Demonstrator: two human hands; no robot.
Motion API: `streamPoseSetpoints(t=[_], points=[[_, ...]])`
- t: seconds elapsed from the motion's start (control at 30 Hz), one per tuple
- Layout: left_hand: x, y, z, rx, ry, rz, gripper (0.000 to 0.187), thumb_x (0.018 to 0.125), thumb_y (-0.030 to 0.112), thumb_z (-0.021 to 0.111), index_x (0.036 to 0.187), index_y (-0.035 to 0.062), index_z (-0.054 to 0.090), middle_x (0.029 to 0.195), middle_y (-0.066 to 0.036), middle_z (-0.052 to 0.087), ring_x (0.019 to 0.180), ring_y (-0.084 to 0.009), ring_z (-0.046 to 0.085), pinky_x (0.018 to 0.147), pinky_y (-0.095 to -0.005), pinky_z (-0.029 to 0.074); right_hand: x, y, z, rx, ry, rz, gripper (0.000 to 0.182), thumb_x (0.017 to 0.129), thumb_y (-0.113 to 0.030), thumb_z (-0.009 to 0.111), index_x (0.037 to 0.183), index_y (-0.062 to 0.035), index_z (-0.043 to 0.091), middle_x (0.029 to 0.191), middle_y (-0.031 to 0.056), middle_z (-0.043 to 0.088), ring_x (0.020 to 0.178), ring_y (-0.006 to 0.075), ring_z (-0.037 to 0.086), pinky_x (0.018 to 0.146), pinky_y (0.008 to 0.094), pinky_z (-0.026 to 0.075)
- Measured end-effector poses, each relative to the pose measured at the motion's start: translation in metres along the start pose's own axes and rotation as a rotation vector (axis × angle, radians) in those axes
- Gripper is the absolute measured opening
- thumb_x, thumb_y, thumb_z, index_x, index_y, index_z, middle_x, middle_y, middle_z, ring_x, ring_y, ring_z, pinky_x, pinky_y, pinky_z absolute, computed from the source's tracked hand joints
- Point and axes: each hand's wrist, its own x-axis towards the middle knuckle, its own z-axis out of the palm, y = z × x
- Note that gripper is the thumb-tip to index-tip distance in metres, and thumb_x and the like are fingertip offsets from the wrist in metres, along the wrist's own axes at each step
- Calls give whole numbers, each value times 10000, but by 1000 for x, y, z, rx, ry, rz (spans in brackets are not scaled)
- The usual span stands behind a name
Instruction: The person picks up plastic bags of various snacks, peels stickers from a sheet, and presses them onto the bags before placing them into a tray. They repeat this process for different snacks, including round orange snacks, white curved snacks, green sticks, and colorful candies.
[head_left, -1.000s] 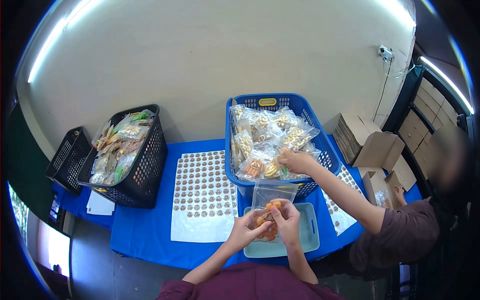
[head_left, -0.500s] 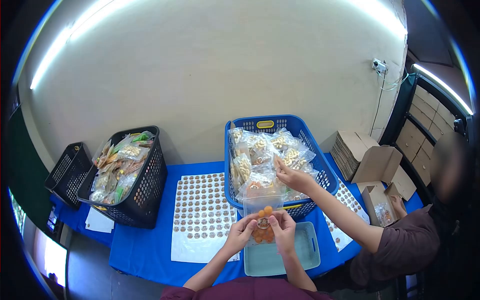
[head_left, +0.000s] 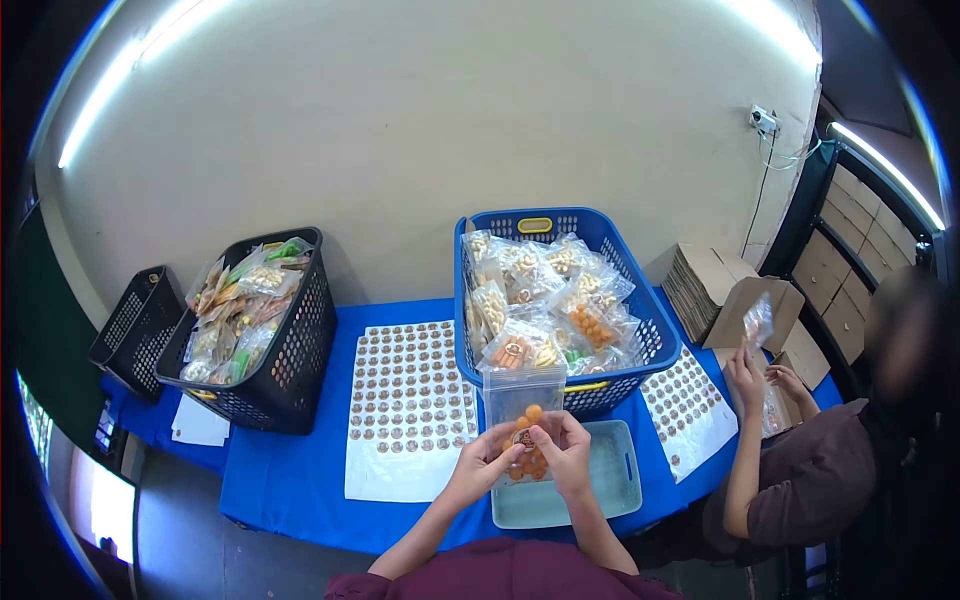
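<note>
Both my hands grip a clear plastic pouch [head_left: 525, 392] with round orange pieces in its lower part. My left hand [head_left: 484, 462] pinches its left side, and my right hand [head_left: 563, 452] pinches the right side. Both thumbs rest on a small round sticker [head_left: 521, 437] on the pouch's front. Below the pouch sits a pale green tray [head_left: 610, 480]. Just beyond stands a blue basket [head_left: 640, 310] heaped with packed pouches [head_left: 540, 270]. Left of my hands lies a sheet of round stickers [head_left: 405, 400].
A co-worker [head_left: 810, 480] at the right holds up a small clear packet [head_left: 758, 322] beside an open cardboard box [head_left: 745, 300]. Flattened cartons [head_left: 700, 290] and another sticker sheet [head_left: 690, 410] lie there. Black baskets [head_left: 300, 350] stand at the left on the blue cloth [head_left: 290, 480].
The co-worker's arm has drawn back from the blue basket to the cardboard box, now with a packet in hand. My thumbs have moved closer together over the sticker; I still hold the pouch.
</note>
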Motion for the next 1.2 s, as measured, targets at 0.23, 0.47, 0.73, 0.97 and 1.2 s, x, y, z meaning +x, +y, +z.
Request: streamPoseSetpoints(t=[0.23, 0.47, 0.73, 0.97, 1.2], points=[[-15, 4, 7, -73, 14, -61, 369, 876, 123, 505, 1200, -30, 412, 1098, -89, 535, 971, -105, 520, 788, -229, 447, -16, 4, -4, 111, -57, 101, 314, 784, -79, 625, 1047, -1, 473, 895, 49, 564, 832, 87, 536, 724, 219, 433], [-26, -7, 15, -36, 98, -58, 294, 891, 133, 478, 1128, -41, 482, 1018, -93, 581, 911, -107, 549, 752, -222, 469, -42, -10, -2, 108, -149, 146, 616, 756, 50, 594, 1241, -65, 232, 1100, 122, 471, 982, 160, 512, 849, 277, 439], [-35, -20, 13, -70, 105, -86, 268, 894, 118, 462, 1105, -41, 501, 991, -88, 590, 903, -109, 550, 776, -227, 458, -59, -7, -9, 231, -197, 221, 512, 812, 51, 505, 1241, -44, 243, 1142, 142, 470, 1018, 169, 501, 856, 284, 436], [-40, -30, 17, 68, 135, -136, 248, 866, 138, 510, 1056, -18, 540, 941, -79, 607, 848, -114, 570, 751, -240, 457, -76, 9, -22, 240, -122, 253, 432, 816, 52, 480, 1203, -10, 297, 1184, 147, 451, 1052, 177, 488, 890, 296, 402], [-23, -10, 43, 638, 297, 324, 204, 817, 158, 574, 963, 15, 575, 836, -65, 570, 732, -123, 548, 664, -256, 441, -79, -9, -19, 121, 140, 169, 357, 764, 3, 616, 1062, 15, 420, 991, 120, 569, 926, 160, 561, 814, 272, 449]])
